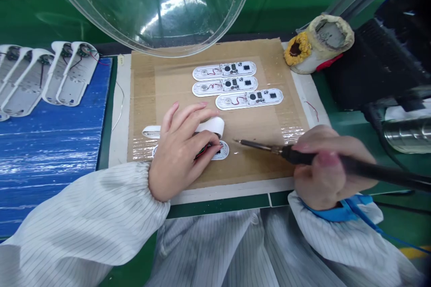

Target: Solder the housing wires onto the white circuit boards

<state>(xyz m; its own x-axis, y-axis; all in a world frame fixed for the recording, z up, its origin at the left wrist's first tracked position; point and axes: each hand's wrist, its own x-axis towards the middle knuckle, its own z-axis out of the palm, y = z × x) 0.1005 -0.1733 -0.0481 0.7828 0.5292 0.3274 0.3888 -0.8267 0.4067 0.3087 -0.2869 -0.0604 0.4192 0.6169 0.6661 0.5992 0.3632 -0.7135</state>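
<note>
My right hand (332, 166) is wrapped around a soldering iron (299, 156), its thin metal tip pointing left over the cardboard. My left hand (185, 152) lies over a white plastic housing (215, 126) and a slim white circuit board (222, 150) in front of it. Thumb and forefinger are pinched together at the board, with thin red and green wires (202, 150) between them. Most of this board and part of the housing are hidden beneath the hand. The iron's tip is a little to the right of the board, apart from it.
Three white circuit boards (249, 98) lie farther back on the cardboard sheet (175, 67). Several white housings (76, 74) rest on a blue board (60, 152) at left. A clear round lens (151, 13) hangs above. At right stand a yellow sponge (299, 51) and a solder spool (409, 134).
</note>
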